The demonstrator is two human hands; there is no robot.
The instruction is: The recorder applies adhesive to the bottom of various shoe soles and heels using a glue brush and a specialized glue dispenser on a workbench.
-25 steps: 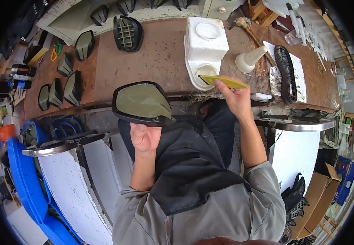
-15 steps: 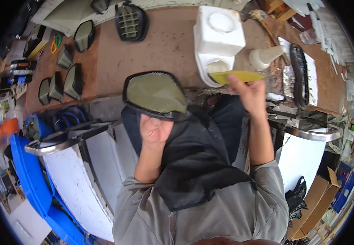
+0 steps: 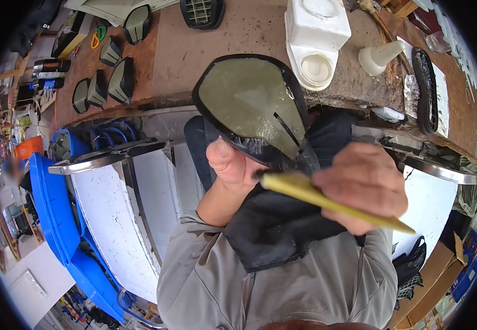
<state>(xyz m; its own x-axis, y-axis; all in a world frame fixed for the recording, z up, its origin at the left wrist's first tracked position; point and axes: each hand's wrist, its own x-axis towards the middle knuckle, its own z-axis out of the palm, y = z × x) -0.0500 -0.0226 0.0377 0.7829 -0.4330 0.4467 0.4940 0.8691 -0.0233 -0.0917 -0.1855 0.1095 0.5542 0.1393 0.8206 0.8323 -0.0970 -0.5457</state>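
My left hand grips the lower edge of a black-rimmed, shield-shaped piece with an olive face, holding it up in front of me. The face looks glossy in patches, and a dark slot runs near its narrow end. In my right hand is a brush with a flat yellow handle, held by closed fingers. Its dark tip is close to the piece's lower edge, beside my left hand; whether it touches cannot be made out. A white glue pot with a round cup stands on the bench beyond.
Several smaller olive-and-black pieces stand on the left of the brown bench, near green-and-orange scissors. A gridded black piece lies farther back. At right are a white cone-shaped nozzle and a black shoe sole.
My right hand has brought the yellow brush from the white pot's cup down to the held piece. The piece has come closer and turned slightly, and the view has shifted.
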